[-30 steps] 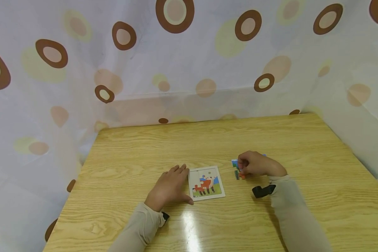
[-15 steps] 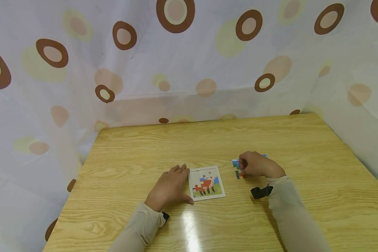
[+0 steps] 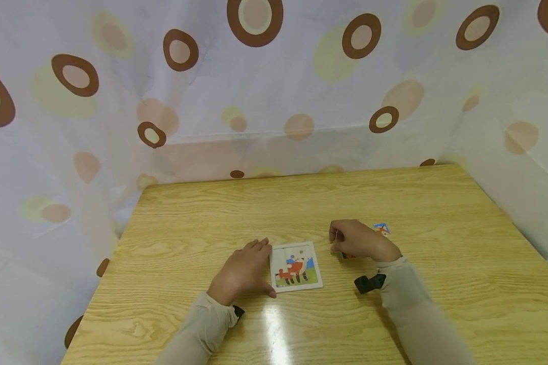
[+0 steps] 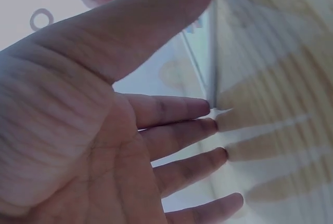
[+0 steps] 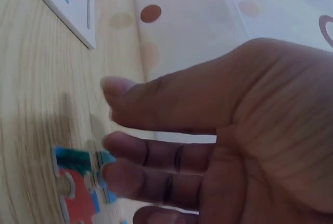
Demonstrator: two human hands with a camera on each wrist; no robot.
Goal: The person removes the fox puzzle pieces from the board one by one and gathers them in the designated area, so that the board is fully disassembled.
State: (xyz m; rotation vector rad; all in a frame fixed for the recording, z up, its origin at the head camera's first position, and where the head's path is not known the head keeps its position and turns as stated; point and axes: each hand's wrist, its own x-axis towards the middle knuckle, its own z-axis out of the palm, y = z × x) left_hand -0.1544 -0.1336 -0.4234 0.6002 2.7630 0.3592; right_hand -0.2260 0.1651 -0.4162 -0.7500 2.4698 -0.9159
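My left hand (image 3: 242, 268) lies spread at the left side of a white-framed puzzle board (image 3: 297, 290) with a red panda-like animal. Its fingertips (image 4: 200, 107) rest along the frame's edge, the thumb near the front corner. My right hand (image 3: 356, 241) is over loose puzzle pieces to the right, thumb and fingers curled toward each other. In the right wrist view the thumb tip (image 5: 118, 86) meets a fingertip; I cannot tell whether a piece is between them. A green-and-red puzzle piece (image 5: 78, 195) lies below that hand, with a bluish piece (image 5: 106, 195) partly hidden behind fingers.
Another loose puzzle piece (image 3: 381, 228), blue and orange, lies behind the right wrist. All of it rests on a wood-grain table (image 3: 210, 213). A pale curtain (image 3: 255, 101) with brown rings hangs behind and at both sides.
My right hand has shifted left over the loose pieces, covering the blue one at the left and uncovering the blue-and-orange one behind. My left hand and the board stay nearly in place.
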